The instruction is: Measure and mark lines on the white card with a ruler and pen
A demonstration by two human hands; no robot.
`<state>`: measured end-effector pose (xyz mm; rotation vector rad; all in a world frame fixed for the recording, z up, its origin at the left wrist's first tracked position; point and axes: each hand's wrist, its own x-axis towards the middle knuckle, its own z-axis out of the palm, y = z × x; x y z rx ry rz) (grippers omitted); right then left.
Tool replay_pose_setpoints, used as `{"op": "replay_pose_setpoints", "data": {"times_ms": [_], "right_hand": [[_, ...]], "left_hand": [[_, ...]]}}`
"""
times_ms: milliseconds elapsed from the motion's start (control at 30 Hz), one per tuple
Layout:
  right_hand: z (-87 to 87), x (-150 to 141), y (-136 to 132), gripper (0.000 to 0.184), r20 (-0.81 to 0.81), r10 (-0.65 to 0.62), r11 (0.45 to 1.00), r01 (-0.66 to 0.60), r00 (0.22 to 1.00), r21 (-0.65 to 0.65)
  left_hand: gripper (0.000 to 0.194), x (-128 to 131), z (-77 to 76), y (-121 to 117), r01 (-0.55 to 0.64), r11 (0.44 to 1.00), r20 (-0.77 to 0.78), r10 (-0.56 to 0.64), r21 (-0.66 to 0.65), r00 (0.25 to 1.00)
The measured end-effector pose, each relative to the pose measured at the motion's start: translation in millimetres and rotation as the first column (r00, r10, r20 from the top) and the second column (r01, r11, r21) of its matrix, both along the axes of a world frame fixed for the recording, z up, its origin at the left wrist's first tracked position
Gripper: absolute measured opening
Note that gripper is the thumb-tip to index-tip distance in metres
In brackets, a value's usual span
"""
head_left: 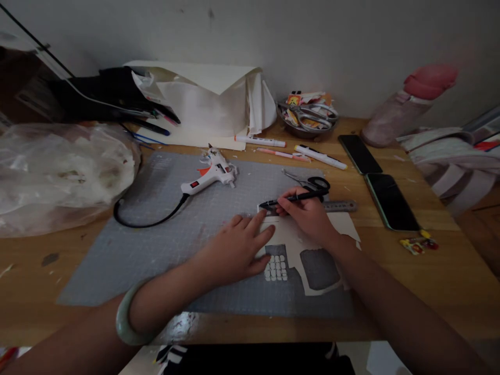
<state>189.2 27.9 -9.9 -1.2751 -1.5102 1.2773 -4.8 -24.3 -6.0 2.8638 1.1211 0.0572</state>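
Observation:
A black pen [297,197] is pinched in my right hand [307,216], its tip at the upper left corner of a cut sheet of white paper [312,289]. My left hand [234,247] lies flat with fingers spread, pressing the left edge of that sheet. A metal ruler [339,206] runs along the sheet's top edge, partly hidden under my right hand. Below the left fingertips sit several small white rounded pieces [276,268] in rows. Black-handled scissors [312,182] rest just behind the pen. Grey cutting mat [156,271] lies under everything here.
A white glue gun [207,177] with a black cord lies on the mat. Markers [320,156], two phones [392,200], a bowl [307,127] with scissors and wrappers, and a pink-capped bottle [402,112] stand behind and right. A plastic bag [58,177] fills the left.

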Motion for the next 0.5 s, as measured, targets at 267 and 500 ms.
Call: {"op": "replay_pose_setpoints", "data": {"times_ms": [267,500], "right_hand": [[-0.7,1.9,1.3,0.022,0.013,-0.043,0.999,0.043,0.999,-0.021],[0.9,5.3,3.3,0.023,-0.014,-0.106,0.992,0.105,0.994,-0.063]], "left_hand": [[0.048,-0.1,-0.1,-0.7,0.006,1.0,0.005,-0.006,-0.005,1.0],[0.049,0.2,1.5,-0.4,0.006,1.0,-0.018,-0.006,0.004,1.0]]}}
